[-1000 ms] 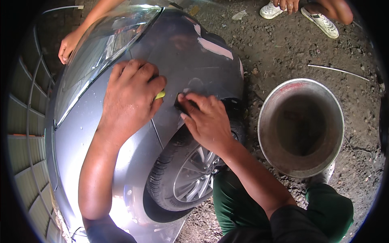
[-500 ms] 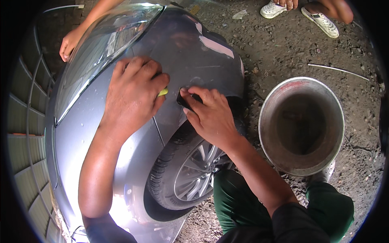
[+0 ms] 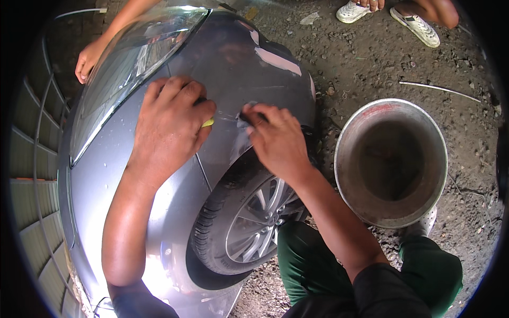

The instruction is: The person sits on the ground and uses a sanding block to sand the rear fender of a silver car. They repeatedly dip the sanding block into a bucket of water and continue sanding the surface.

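A grey car's front fender curves before me, with the bumper end at the upper right. My right hand presses a small dark piece of sandpaper against the panel above the wheel arch; motion blurs the fingertips and the piece. Just left of it, my left hand lies curled over the panel. A yellow-green bit pokes out of its fingers; the rest is hidden, so I cannot tell whether it is sponge or cloth. Beneath my right hand is the front wheel.
To the right a round metal bucket with dark liquid stands on stony ground. Pale filler patches mark the bumper. Another person's hand rests by the headlight-like clear glass. Someone's white shoes show at the top right.
My right hand has slid a little up and to the right over the panel, and the sandpaper's edge now looks paler and bent. My left hand keeps its place; the whole view shifted slightly.
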`<control>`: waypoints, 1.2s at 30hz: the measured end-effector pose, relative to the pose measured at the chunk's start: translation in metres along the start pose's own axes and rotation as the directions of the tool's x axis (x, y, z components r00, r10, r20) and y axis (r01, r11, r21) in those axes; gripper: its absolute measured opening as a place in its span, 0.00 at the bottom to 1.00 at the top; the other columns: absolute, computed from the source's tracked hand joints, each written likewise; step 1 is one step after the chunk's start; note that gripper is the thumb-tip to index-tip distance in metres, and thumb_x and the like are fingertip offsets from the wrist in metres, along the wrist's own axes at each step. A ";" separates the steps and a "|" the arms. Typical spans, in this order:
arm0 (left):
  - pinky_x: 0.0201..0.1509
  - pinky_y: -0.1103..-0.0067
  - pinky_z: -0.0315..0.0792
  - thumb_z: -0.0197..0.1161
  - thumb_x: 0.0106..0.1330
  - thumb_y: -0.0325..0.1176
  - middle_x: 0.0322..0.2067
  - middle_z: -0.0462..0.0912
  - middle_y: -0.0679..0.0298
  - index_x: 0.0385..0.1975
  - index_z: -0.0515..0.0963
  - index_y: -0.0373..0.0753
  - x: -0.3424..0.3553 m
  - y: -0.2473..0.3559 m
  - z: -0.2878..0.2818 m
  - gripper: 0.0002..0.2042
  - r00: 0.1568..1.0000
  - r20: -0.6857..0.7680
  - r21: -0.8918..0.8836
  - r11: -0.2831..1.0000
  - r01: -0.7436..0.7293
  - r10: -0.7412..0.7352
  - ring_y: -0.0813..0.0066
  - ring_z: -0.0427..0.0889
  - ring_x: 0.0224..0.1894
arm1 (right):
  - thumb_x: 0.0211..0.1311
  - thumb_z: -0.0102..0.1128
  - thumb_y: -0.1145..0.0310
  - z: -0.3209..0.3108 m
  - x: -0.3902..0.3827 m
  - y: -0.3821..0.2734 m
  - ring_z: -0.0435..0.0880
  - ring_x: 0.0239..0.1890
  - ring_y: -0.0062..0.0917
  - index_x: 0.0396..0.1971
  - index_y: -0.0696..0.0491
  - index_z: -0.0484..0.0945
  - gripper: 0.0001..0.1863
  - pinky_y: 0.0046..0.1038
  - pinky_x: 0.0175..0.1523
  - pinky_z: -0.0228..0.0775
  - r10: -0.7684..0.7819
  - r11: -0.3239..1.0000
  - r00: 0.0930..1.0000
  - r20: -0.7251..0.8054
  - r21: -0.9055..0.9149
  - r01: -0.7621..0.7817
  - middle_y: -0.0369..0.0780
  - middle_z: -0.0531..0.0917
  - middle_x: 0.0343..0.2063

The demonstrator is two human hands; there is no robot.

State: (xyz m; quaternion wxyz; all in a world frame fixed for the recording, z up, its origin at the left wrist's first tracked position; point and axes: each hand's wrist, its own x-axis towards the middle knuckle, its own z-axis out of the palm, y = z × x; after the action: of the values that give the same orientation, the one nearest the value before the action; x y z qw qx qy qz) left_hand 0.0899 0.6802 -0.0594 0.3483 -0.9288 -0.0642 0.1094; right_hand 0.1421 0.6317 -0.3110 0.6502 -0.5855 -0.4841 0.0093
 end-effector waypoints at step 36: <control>0.68 0.63 0.70 0.80 0.45 0.26 0.44 0.83 0.66 0.34 0.85 0.44 0.002 0.002 0.005 0.15 0.999 0.011 -0.014 0.999 -0.033 0.033 0.65 0.80 0.59 | 0.67 0.66 0.72 0.013 -0.014 0.030 0.81 0.54 0.43 0.66 0.56 0.82 0.26 0.44 0.59 0.76 0.288 0.956 0.957 -0.045 0.066 -0.284 0.42 0.80 0.57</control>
State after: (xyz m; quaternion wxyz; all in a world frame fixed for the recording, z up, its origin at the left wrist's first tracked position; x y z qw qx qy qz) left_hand 0.0908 0.6826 -0.0650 0.3396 -0.9314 -0.0517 0.1199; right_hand 0.1429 0.6432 -0.3451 0.6719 -0.6299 -0.3761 0.1017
